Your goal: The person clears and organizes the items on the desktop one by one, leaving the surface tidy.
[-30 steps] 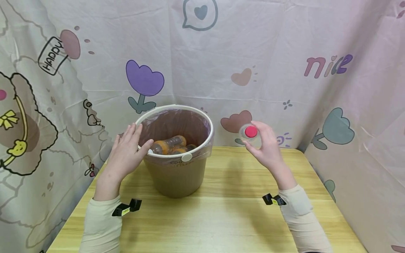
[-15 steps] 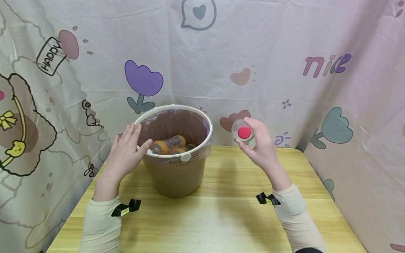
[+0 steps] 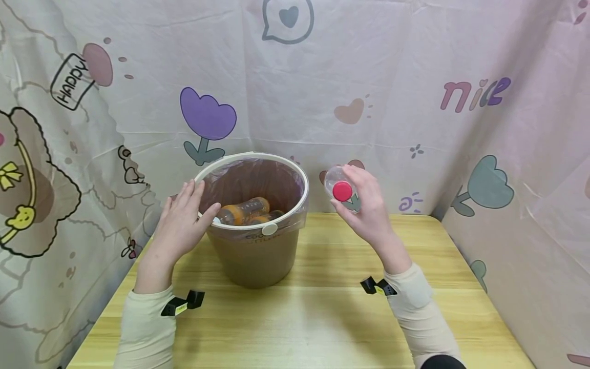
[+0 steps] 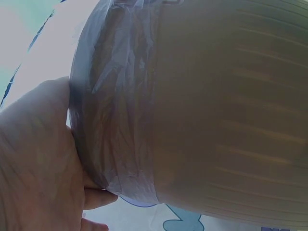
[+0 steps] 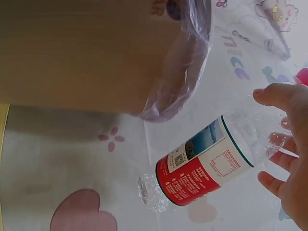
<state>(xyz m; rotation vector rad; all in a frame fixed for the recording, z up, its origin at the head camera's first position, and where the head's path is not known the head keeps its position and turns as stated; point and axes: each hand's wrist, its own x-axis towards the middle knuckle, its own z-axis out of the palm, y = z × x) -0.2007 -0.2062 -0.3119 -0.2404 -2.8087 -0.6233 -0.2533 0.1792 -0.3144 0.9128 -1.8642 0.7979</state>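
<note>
My right hand (image 3: pixel 369 205) holds a clear plastic bottle (image 3: pixel 331 179) with a red cap (image 3: pixel 342 191) in the air, right of a brown trash bin (image 3: pixel 253 256). Thumb and fingers are round the bottle's upper part. In the right wrist view the bottle's red and white label (image 5: pixel 202 163) is in sight, and the bottle is apart from the bin. On the bin's left side my left hand (image 3: pixel 180 225) rests against the white rim (image 3: pixel 301 179), fingers straight and thumb over the edge. Inside lie several orange-labelled bottles (image 3: pixel 251 209), partly hidden by the rim.
A thin clear bag (image 5: pixel 168 91) lines the bin and folds over its rim. The bin stands on a wooden table (image 3: pixel 322 318), near the back. Patterned cloth (image 3: pixel 286 77) hangs behind and at both sides.
My right hand has moved left with the bottle, closer to the bin, and the bottle's clear body shows more. The left hand stays at the rim.
</note>
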